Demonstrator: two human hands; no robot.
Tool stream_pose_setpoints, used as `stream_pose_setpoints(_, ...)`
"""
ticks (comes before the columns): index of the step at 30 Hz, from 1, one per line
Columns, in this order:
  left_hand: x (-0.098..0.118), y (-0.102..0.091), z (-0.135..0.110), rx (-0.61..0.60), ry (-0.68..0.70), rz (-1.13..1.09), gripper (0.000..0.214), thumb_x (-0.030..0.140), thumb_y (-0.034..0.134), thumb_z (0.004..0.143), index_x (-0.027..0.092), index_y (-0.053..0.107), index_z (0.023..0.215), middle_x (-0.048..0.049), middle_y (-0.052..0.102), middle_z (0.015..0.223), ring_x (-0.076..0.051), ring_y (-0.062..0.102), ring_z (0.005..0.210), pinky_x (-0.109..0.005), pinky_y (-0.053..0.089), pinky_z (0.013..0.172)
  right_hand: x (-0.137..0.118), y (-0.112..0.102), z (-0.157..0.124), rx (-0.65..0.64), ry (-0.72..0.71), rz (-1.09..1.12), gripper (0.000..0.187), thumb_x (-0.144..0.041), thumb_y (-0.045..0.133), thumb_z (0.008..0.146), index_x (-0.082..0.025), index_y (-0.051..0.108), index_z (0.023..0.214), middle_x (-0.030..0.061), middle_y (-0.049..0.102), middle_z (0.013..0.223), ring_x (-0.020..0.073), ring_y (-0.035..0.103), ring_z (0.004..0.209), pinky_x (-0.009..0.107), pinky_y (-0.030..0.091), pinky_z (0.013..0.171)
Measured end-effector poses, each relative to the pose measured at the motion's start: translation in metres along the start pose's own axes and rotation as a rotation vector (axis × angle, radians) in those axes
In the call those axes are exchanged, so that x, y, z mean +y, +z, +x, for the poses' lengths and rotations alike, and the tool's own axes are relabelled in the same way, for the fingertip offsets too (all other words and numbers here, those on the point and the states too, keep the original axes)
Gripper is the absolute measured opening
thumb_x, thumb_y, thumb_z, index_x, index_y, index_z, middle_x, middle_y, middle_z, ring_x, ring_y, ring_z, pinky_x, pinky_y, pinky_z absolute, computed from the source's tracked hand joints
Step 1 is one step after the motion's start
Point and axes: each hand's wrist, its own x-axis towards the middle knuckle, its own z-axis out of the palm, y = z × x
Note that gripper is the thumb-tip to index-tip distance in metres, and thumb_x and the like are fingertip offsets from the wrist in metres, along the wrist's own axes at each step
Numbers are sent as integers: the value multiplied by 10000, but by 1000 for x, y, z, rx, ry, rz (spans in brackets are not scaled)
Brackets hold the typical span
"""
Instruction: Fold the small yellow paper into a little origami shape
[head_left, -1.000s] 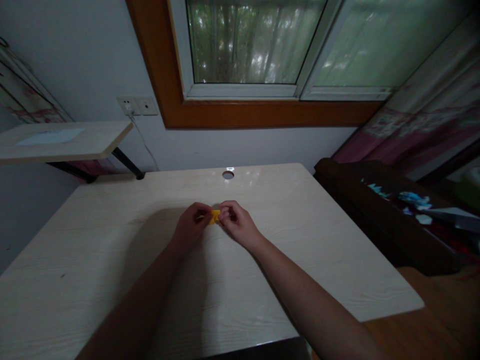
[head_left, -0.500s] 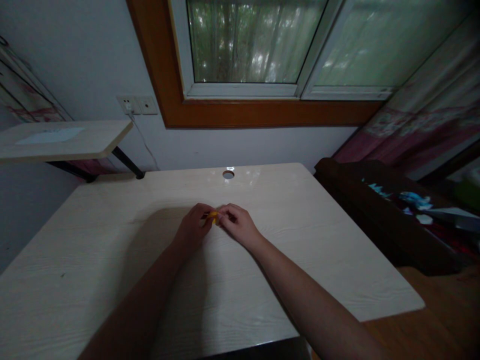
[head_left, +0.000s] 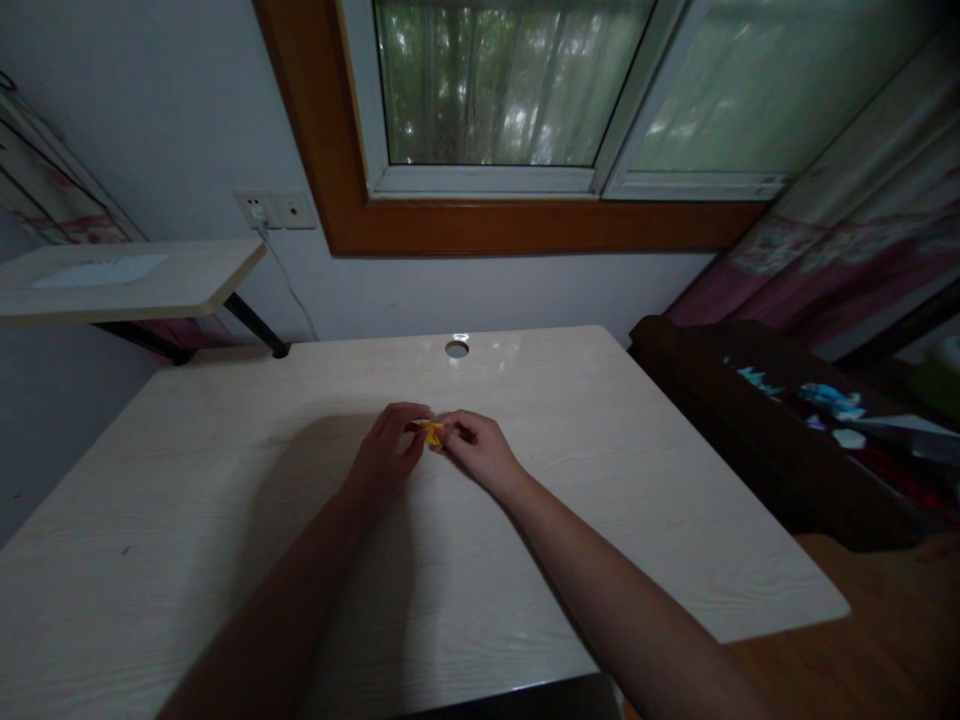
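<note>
A small yellow piece of paper [head_left: 432,432] sits pinched between both my hands over the middle of the pale wooden table [head_left: 225,480]. My left hand [head_left: 388,452] has its fingers curled round the paper's left side. Fingertips of my right hand [head_left: 474,451] pinch its right side. Most of the paper is hidden by the fingers, and only a small folded corner shows. Both forearms stretch in from the near edge of the table.
A round cable hole [head_left: 456,348] lies near the table's far edge. A raised side shelf [head_left: 127,280] stands at the left, below a wall socket [head_left: 274,211]. Dark wooden furniture [head_left: 757,430] with small blue and white objects flanks the right. A window [head_left: 510,90] is ahead.
The visible part of the yellow paper has shrunk as my fingers closed in on it. Both hands stayed in nearly the same spot on the table.
</note>
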Motion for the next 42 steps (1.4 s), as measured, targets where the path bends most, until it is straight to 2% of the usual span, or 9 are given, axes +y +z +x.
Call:
stream_pose_setpoints(5,1,-5,2,96,44,71,339,147,593,885,233,549,1209,-80,581,1134,-172,622,993,-359,599,855,-12,-1,-3,12,-70,-23,178,-324,607,876,-176,702,904,47,710,807,148,671,692,254,542,642)
stream_pose_setpoints(9,0,-8,4,174,99,183,260,158,661,843,219,579,1081,-74,600,1109,-196,598,1030,-401,563,904,-15,0,-4,39,-128,-18,190,-363,618,886,-191,696,894,50,691,824,149,665,698,249,532,629)
stream_pose_setpoints(12,0,-9,5,154,71,144,167,174,651,857,217,602,1010,-72,606,1091,-185,615,990,-368,573,853,-14,0,-4,33,-147,-7,194,-377,617,894,-197,689,911,54,688,854,157,669,735,261,536,662)
stream_pose_setpoints(16,0,-9,4,116,66,98,84,178,651,860,217,626,930,-63,637,1051,-186,628,991,-375,553,889,-17,-1,-4,16,-194,-46,170,-358,613,901,-204,683,924,53,682,883,155,656,764,261,526,681)
stream_pose_setpoints(24,1,-9,0,88,127,128,145,174,644,864,238,631,994,-61,645,1063,-178,637,993,-343,559,856,-24,-3,-5,-18,-340,-275,90,-266,593,904,-227,673,917,37,663,841,153,604,752,274,476,692)
stream_pose_setpoints(32,5,-11,-1,62,163,156,129,169,616,878,233,610,990,-61,673,1040,-172,658,973,-330,570,848,-25,-1,-7,2,-373,-289,77,-266,588,896,-228,653,880,25,639,789,151,585,721,270,467,670)
stream_pose_setpoints(36,5,-11,-2,58,167,162,132,172,617,875,229,603,994,-79,658,1093,-180,653,1011,-341,569,882,-25,-2,-8,6,-383,-290,80,-260,580,900,-232,655,890,30,645,800,157,598,741,277,473,686)
stream_pose_setpoints(42,7,-11,-2,48,178,191,100,177,596,883,227,600,970,-74,684,1051,-175,669,979,-333,581,859,-26,-2,-8,-16,-377,-297,91,-292,587,898,-237,659,891,42,669,833,169,615,767,295,490,709)
